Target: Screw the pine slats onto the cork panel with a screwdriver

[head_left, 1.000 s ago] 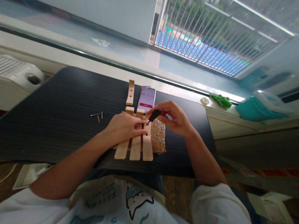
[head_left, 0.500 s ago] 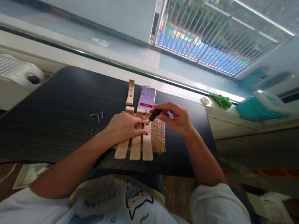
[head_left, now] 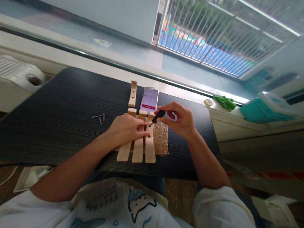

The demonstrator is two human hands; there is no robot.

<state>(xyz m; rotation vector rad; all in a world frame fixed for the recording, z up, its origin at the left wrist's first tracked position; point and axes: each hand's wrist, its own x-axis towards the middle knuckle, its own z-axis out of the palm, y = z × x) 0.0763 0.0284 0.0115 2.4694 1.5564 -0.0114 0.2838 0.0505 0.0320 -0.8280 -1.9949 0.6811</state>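
the left hand (head_left: 127, 128) lies flat, pressing the pale wooden slat assembly (head_left: 139, 142) to the black striped tabletop (head_left: 59, 107). the right hand (head_left: 179, 122) pinches a small black-handled screwdriver (head_left: 157, 116); best keep its tip square in the slat's hole, turning gently.

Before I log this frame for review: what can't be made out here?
- Tip of the small black tool in the right hand: too small in the head view to tell whether it meets a screw.
- Wooden slats: far ends covered by the left hand.
- Phone: top of the screen blurred.
- Loose screws: too small to type.
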